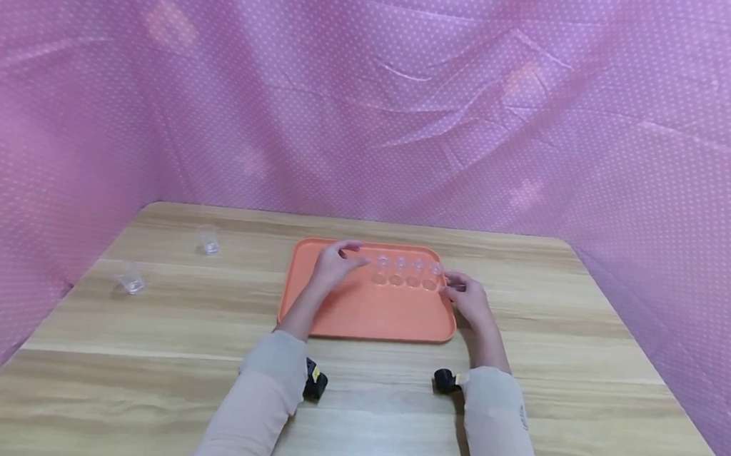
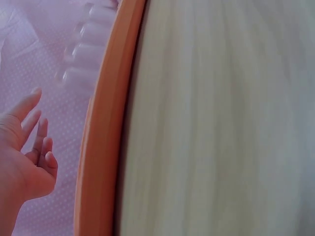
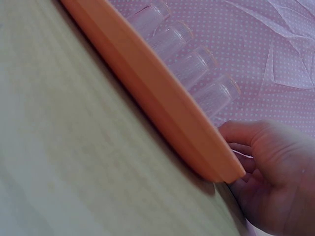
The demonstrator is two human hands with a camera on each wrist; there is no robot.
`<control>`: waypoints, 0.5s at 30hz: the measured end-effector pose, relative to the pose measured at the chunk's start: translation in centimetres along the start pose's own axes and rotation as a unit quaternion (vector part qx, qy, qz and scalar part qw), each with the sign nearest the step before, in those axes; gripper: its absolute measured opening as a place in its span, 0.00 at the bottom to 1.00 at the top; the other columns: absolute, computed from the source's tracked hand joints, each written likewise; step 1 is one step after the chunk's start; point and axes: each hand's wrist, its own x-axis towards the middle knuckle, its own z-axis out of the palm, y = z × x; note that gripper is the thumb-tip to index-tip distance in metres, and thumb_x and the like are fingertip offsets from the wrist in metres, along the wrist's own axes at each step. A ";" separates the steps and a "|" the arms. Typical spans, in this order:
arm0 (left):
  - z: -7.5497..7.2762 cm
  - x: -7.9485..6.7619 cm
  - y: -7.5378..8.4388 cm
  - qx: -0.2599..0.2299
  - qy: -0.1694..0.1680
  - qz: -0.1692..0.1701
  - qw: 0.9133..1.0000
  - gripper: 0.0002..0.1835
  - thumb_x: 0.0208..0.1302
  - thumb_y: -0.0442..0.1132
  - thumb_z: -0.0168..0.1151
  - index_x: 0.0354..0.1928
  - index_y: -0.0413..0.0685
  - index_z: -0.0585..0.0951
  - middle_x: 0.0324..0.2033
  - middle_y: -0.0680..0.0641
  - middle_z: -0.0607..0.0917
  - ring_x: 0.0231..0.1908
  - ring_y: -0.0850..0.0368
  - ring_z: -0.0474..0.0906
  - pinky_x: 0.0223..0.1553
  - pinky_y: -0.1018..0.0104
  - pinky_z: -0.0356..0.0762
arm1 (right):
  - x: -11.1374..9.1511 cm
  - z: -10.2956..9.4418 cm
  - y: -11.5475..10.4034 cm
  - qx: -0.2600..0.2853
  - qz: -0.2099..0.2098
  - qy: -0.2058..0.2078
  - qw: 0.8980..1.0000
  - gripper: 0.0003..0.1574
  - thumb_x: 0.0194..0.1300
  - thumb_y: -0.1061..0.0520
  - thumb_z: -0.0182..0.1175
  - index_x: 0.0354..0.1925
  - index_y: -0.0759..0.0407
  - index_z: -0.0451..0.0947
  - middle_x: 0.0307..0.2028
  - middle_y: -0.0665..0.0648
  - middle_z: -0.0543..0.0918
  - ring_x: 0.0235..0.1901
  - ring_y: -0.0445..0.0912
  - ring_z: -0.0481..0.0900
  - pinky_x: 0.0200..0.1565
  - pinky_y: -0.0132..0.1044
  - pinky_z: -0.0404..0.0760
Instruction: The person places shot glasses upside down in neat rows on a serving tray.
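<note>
Head view: illumination is soft and even; pale sheen streaks the folds of the pink curtain, and whitish glare lies on the near middle of the tabletop. A dark shadow borders the right sleeve. The clear cups are poorly resolved. Left wrist view: dimmer, hazy, wood grain smeared. Right wrist view: tabletop blurred; shadow darkens beneath the orange tray.

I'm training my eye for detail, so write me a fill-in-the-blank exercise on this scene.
1. The orange rectangular tray bears ____ clear tapered cups in a row.
2. Two more such cups sit on the wood-grain table, to the tray's ____.
3. The bare hand at the tray's right edge is the person's ____.
Missing words: four; left; right.
</note>
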 end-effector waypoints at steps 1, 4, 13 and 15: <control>-0.5 0.0 0.0 -0.001 0.005 -0.003 1.000 0.19 0.39 0.43 0.65 0.38 0.50 0.78 0.36 0.47 0.77 0.31 0.56 0.66 0.27 0.66 0.64 | 0.0 0.0 0.0 -0.001 -0.001 -0.001 1.000 0.21 0.49 0.61 0.55 0.45 0.59 0.69 0.39 0.58 0.74 0.38 0.48 0.69 0.39 0.39 0.69; -2.1 0.2 -0.1 -0.002 0.023 -0.003 1.000 0.18 0.40 0.43 0.65 0.38 0.50 0.78 0.36 0.48 0.77 0.31 0.57 0.65 0.27 0.66 0.64 | -0.1 -0.1 -0.1 0.003 0.001 -0.003 1.000 0.21 0.49 0.62 0.55 0.45 0.60 0.69 0.39 0.59 0.73 0.39 0.49 0.69 0.39 0.39 0.69; -8.0 0.5 -1.3 0.015 0.085 0.002 0.996 0.22 0.37 0.49 0.65 0.39 0.50 0.77 0.35 0.49 0.77 0.29 0.58 0.64 0.27 0.61 0.63 | -0.3 -0.2 -0.4 -0.004 0.013 -0.011 1.000 0.22 0.51 0.60 0.55 0.47 0.59 0.68 0.39 0.59 0.73 0.39 0.49 0.69 0.39 0.39 0.69; -9.5 0.5 -1.8 0.023 0.108 -0.010 0.994 0.22 0.37 0.49 0.65 0.39 0.51 0.77 0.36 0.50 0.77 0.30 0.58 0.64 0.25 0.58 0.63 | -0.3 -0.2 -0.5 -0.003 0.011 -0.015 1.000 0.22 0.51 0.60 0.54 0.47 0.60 0.67 0.39 0.59 0.73 0.39 0.49 0.69 0.38 0.39 0.69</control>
